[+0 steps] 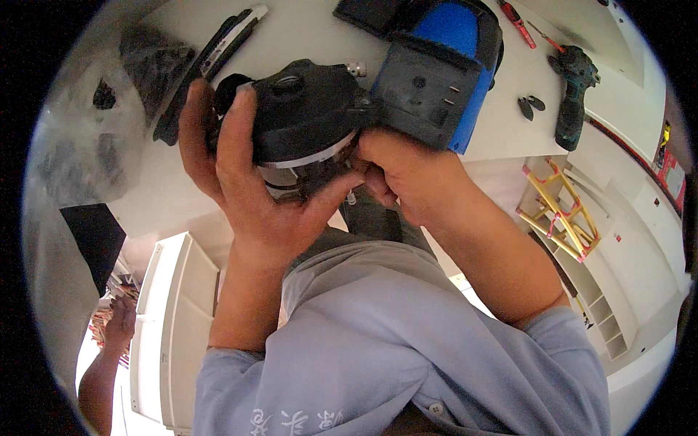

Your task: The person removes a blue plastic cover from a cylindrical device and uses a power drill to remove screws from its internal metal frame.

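Observation:
My left hand is wrapped round a black round housing with a silver rim and a small metal fitting on its far right side. Its fingers lie over the left side, and the thumb reaches under the near edge. My right hand is closed, fingers curled in beneath the rim beside the left thumb tip. What those fingers pinch is hidden; a tiny pale piece shows near the left thumb. Just beyond the right hand lies a blue and black boxy device, its dark flat face toward me.
On the white table lie a long black and white strip, clear plastic bags, a red screwdriver, a cordless power screwdriver and two small black pieces. A yellow frame stands right. Another person's arm shows lower left.

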A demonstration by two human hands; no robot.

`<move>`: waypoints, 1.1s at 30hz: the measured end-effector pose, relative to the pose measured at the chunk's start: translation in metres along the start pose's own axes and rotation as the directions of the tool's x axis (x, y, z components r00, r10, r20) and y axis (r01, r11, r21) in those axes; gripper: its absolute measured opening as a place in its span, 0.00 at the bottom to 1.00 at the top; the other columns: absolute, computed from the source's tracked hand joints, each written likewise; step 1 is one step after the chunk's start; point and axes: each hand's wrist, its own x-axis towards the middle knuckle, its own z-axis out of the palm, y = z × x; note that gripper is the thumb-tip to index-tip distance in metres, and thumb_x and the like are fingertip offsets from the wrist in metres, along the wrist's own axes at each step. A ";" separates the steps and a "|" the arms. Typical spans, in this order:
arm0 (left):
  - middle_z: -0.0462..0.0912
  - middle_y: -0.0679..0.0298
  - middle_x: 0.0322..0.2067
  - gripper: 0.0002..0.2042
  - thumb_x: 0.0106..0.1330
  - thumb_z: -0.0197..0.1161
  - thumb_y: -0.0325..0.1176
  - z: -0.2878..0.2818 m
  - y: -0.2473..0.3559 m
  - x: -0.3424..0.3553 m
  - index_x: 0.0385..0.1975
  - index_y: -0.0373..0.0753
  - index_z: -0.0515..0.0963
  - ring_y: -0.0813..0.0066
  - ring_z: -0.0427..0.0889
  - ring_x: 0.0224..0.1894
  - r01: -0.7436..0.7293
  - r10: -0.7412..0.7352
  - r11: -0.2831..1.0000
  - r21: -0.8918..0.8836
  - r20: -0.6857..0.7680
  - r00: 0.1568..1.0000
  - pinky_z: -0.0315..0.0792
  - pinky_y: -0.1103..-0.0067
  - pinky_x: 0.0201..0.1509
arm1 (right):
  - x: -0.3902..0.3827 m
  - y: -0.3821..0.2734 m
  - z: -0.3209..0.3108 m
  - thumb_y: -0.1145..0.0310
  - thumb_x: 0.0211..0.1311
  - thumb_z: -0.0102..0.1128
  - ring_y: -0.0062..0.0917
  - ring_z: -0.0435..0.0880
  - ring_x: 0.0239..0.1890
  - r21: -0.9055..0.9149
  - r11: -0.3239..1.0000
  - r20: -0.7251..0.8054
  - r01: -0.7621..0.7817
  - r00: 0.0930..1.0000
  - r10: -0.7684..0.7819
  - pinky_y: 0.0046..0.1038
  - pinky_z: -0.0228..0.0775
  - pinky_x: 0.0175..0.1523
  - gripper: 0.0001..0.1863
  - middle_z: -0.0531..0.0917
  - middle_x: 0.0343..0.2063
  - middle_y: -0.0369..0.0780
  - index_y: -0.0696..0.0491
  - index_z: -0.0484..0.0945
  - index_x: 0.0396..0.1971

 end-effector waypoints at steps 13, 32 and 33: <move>0.67 0.51 0.64 0.53 0.38 0.88 0.54 -0.008 0.011 0.003 0.65 0.37 0.67 0.53 0.68 0.69 0.124 -0.119 0.989 -0.080 0.061 0.991 0.65 0.62 0.73 | 0.011 0.017 -0.009 0.70 0.62 0.59 0.19 0.64 0.13 -0.495 0.503 0.244 0.708 0.669 -0.702 0.25 0.52 0.20 0.12 0.72 0.13 0.34 0.51 0.74 0.18; 0.67 0.52 0.63 0.52 0.38 0.89 0.49 -0.008 0.016 0.004 0.64 0.38 0.66 0.53 0.70 0.67 0.122 -0.115 0.989 -0.088 0.083 0.990 0.66 0.64 0.72 | 0.019 0.028 -0.013 0.71 0.62 0.60 0.22 0.72 0.20 -0.517 0.449 0.242 0.729 0.628 -0.740 0.28 0.62 0.25 0.08 0.75 0.18 0.35 0.55 0.78 0.23; 0.67 0.52 0.63 0.52 0.38 0.89 0.50 -0.009 0.016 0.004 0.64 0.38 0.66 0.53 0.70 0.67 0.122 -0.114 0.989 -0.089 0.085 0.990 0.67 0.64 0.72 | 0.016 0.027 -0.013 0.71 0.62 0.60 0.24 0.74 0.21 -0.439 0.593 0.206 0.675 0.718 -0.665 0.29 0.64 0.27 0.07 0.75 0.19 0.37 0.56 0.78 0.25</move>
